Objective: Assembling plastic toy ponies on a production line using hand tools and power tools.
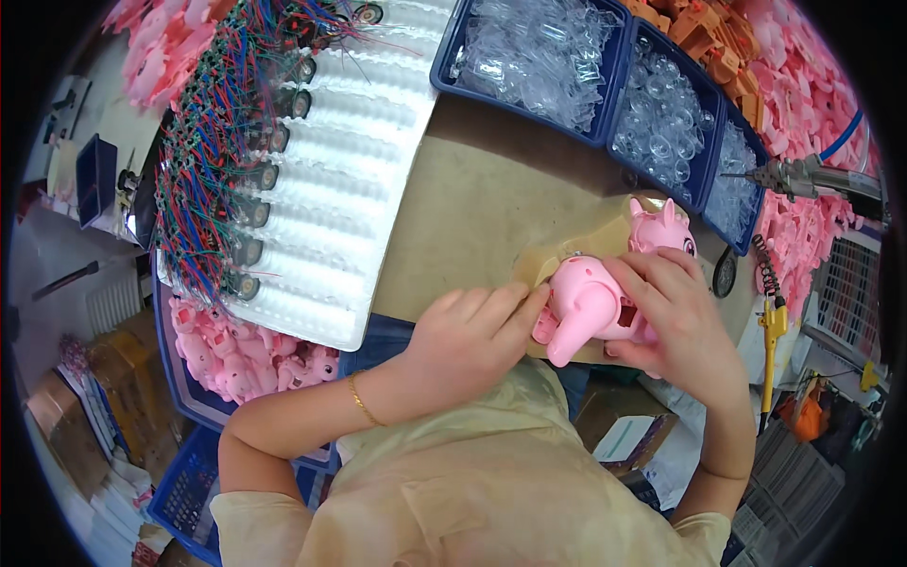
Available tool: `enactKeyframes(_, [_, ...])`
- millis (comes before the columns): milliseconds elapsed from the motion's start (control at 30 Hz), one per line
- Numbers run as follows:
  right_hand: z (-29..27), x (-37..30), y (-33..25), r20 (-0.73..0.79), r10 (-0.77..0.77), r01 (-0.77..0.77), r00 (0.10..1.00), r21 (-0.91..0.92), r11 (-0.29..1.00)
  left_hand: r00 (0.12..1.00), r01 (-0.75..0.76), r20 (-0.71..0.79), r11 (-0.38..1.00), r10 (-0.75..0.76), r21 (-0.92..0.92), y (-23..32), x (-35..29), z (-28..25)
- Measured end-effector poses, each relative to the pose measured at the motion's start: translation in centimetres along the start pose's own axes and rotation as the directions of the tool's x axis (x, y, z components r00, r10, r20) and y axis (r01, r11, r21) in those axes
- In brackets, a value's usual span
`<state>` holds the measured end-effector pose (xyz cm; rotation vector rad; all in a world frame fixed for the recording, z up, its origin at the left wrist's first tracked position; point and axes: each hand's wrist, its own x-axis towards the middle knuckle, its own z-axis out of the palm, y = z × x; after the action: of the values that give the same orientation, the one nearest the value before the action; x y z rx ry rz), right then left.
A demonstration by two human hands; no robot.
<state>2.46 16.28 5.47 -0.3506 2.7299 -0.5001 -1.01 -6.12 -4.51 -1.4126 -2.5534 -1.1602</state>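
Note:
A pink plastic toy pony (589, 293) lies on its side at the near right of the table, its eared head pointing away to the right. My right hand (682, 321) wraps round its body, thumb below and fingers over the top. A square dark opening shows in the body beside that thumb. My left hand (472, 326) is closed in a pinch at the toy's left end, fingertips against the pink plastic. Whatever sits between those fingertips is hidden. Behind the pony is a tan, shaped block (553, 257), partly covered by it.
Left of me, a white ridged tray (364, 180) carries wired circuit boards (203, 180) with round speakers. Blue bins (605, 142) of clear plastic parts line the far side. An electric screwdriver (803, 177) hangs at the right. More pink bodies (231, 354) fill a bin at lower left.

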Motion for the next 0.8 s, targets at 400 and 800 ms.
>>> enactKeyframes(400, [0.7, -2.9, 0.4, -0.281, 0.023, -0.002, 0.959, 0.075, 0.997, 0.948, -0.017, 0.305, 0.969, 0.094, -0.245, 3.2, 9.1, -2.3])
enactKeyframes(800, [8.1, -7.2, -4.2, 0.260, 0.576, -0.133, 0.775, 0.958, -0.253, 0.851, -0.253, 0.483, 0.967, 0.209, 0.028, 4.6, 10.7, -1.7])
